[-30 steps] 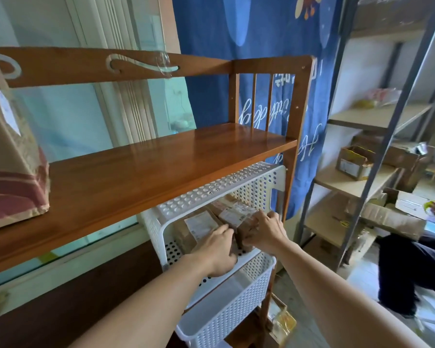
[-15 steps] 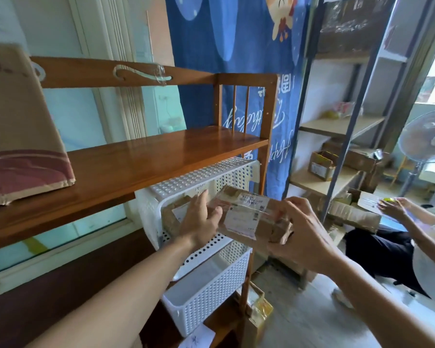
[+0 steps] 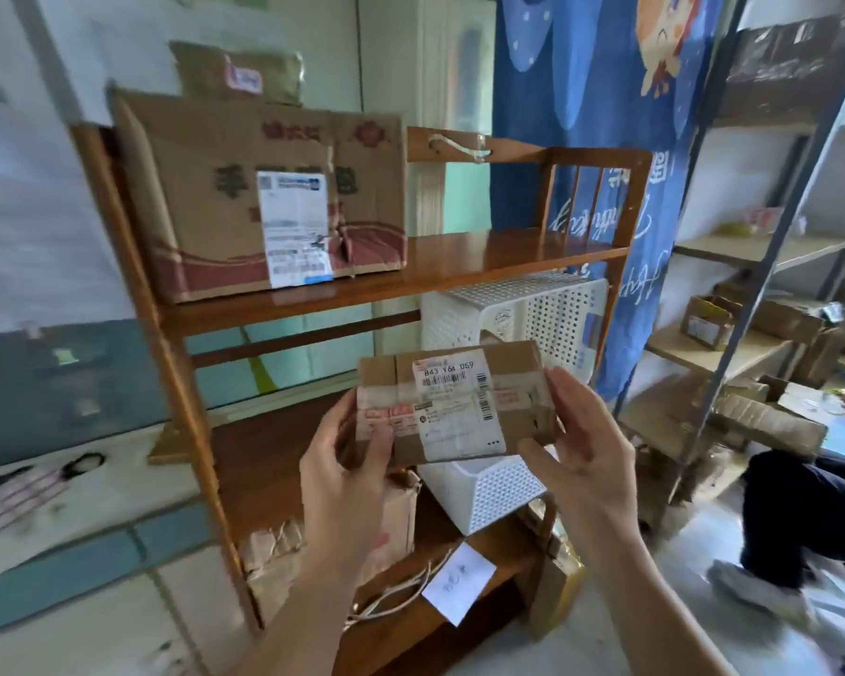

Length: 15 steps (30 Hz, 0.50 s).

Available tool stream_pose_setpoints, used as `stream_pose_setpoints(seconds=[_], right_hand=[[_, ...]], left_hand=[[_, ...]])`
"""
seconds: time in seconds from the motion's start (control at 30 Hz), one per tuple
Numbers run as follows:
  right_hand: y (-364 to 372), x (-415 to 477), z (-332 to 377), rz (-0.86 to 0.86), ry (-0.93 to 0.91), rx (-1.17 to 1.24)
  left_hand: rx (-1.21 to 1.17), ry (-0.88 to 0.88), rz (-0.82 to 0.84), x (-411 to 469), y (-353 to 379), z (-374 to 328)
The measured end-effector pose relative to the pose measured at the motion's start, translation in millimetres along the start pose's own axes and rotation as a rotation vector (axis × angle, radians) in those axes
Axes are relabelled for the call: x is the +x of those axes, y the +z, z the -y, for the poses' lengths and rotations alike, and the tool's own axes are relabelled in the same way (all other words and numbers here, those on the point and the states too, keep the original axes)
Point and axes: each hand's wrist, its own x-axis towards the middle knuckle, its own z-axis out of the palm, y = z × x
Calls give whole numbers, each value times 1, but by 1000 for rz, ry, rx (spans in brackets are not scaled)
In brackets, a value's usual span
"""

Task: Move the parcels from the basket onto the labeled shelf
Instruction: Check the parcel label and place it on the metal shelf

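Head view, centre frame: small taped parcel (image 3: pixel 452 400), label up, clamped between left hand (image 3: pixel 347 473) and right hand (image 3: pixel 579 448), each grip closed on an end, before white basket (image 3: pixel 532 314). Wooden shelf (image 3: pixel 484 258), upper left: large carton (image 3: pixel 264 197); label text blurred, possibly shipping.

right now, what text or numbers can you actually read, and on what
"843 Y64 059": top of the white label on the small parcel held between left hand and right hand.
Rest of that label: too small.
Large box print and label: blurred.
Paper note on the bottom shelf: handwriting illegible.
Blue curtain script: not readable.
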Motion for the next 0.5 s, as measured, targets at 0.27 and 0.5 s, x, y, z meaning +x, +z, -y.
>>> stream_pose_setpoints(seconds=[0.27, 0.5], right_hand=[[141, -89, 48, 207, 32, 266], [193, -113, 62, 426, -7, 397]], left_hand=[[187, 182, -262, -57, -176, -42], [333, 283, -276, -81, -241, -59]])
